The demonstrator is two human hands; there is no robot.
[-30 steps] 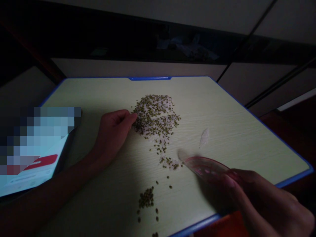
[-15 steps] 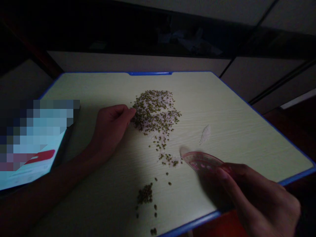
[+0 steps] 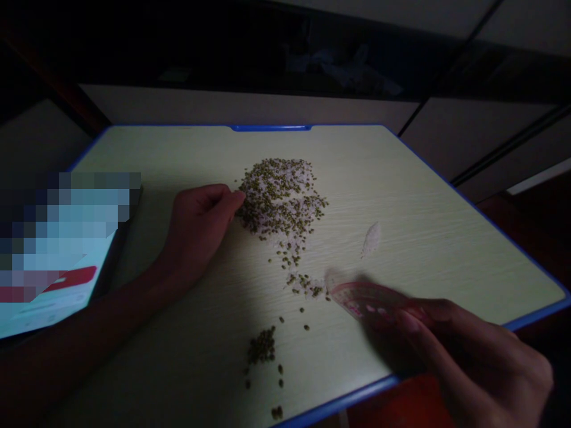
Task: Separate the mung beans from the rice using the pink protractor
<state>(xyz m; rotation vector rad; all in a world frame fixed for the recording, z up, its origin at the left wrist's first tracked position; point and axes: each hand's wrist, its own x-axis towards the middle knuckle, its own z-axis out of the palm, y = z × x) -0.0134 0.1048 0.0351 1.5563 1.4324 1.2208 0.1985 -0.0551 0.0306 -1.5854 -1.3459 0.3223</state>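
On the tabletop, a mixed pile of green mung beans and white rice-like grains [image 3: 285, 199] spreads toward me in a thin trail. My left hand [image 3: 203, 223] is closed in a pinch at the pile's left edge; whatever its fingertips hold is hidden. Between thumb and fingers, my right hand [image 3: 468, 351] grips a clear curved plastic piece with pink markings [image 3: 370, 300]. Its pale, blurred tip is beside a small cluster of beans and grains [image 3: 306, 285] at the trail's near end. A small pile of white grains [image 3: 371, 239] lies farther right, and separate mung beans [image 3: 262, 346] sit nearer me.
A pale wood-grain table [image 3: 414, 196] with a blue rim carries everything. At the left is a lit tablet or phone screen [image 3: 66, 297], partly blurred out. Cabinet panels [image 3: 250, 107] rise behind the far edge. Something red [image 3: 401, 404] shows below the near edge.
The view has tilted slightly, so the table appears higher. My left hand stays at the pile's edge. The plastic piece shifts only slightly near the small cluster, its tip still blurred.
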